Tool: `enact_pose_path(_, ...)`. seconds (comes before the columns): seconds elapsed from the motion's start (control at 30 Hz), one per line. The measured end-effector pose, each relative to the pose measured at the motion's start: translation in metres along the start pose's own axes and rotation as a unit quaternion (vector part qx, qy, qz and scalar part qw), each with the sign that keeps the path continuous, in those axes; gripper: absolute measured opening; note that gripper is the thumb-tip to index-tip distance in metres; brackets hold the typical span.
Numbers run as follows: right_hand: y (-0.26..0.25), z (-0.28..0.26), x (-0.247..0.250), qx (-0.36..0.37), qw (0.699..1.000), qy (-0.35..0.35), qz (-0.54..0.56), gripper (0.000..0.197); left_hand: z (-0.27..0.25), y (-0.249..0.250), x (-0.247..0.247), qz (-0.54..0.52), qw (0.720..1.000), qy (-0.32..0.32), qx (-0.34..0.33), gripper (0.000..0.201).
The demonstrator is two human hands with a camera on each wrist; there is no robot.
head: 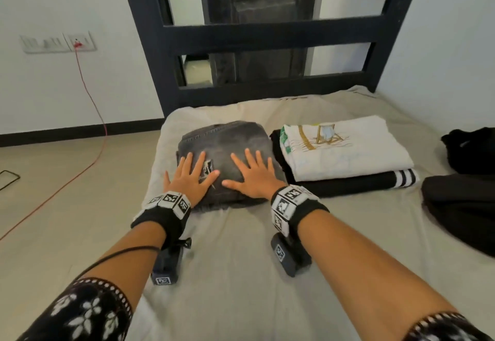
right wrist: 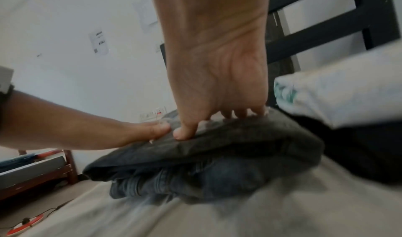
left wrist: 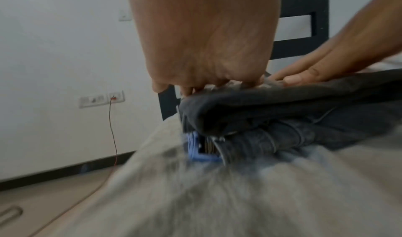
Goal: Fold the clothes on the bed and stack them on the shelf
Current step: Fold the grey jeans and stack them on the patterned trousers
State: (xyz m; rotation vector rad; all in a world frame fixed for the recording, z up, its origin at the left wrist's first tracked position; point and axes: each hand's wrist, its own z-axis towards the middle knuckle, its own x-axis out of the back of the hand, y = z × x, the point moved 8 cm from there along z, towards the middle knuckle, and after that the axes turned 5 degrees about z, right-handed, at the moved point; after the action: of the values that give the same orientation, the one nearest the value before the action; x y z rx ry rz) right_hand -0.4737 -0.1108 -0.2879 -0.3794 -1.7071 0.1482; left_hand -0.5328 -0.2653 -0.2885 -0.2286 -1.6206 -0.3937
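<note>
Both your hands, left hand (head: 191,176) and right hand (head: 253,176), lie fingers spread, flat on the folded grey denim jeans (head: 227,142) on the bed (head: 241,273), directly beneath both palms, equally near.

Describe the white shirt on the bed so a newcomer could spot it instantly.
Start at the dark headboard and drop to the bed. Right of the grey jeans that both hands press flat lies a folded stack; the white shirt is its top layer, on a black striped garment. It is the only pale garment, with a beach-chair print.
</note>
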Motion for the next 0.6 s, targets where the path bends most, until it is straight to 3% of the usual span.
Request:
enact_pose_path(0.1, -0.006, -0.016, 0.024, -0.025, 0.996, -0.086, 0.017, 0.082, -0.006, 0.009, 0.023, 0.062, 0.997, -0.046, 0.011, 0.067)
enact_pose_path(0.27, 0.002, -0.096, 0.068, 0.008, 0.996, -0.039, 0.076, 0.076, -0.057, 0.043, 0.059, 0.051, 0.996, -0.047, -0.052, 0.051)
enact_pose_path(0.37, 0.03, -0.165, 0.095, 0.021, 0.996, -0.011, 0.089, 0.072, -0.107, 0.073, 0.074, -0.078, 0.995, -0.01, -0.061, 0.047)
enact_pose_path(0.47, 0.077, -0.237, 0.125, -0.011, 0.997, 0.01, 0.079, 0.069, -0.165, 0.111, 0.078, -0.246, 0.968, -0.009, -0.055, 0.057)
enact_pose_path(0.6, 0.145, -0.336, 0.18, -0.063, 0.993, 0.053, 0.088, 0.054, -0.232, 0.177, 0.074, -0.295, 0.951, -0.039, -0.089, 0.048)
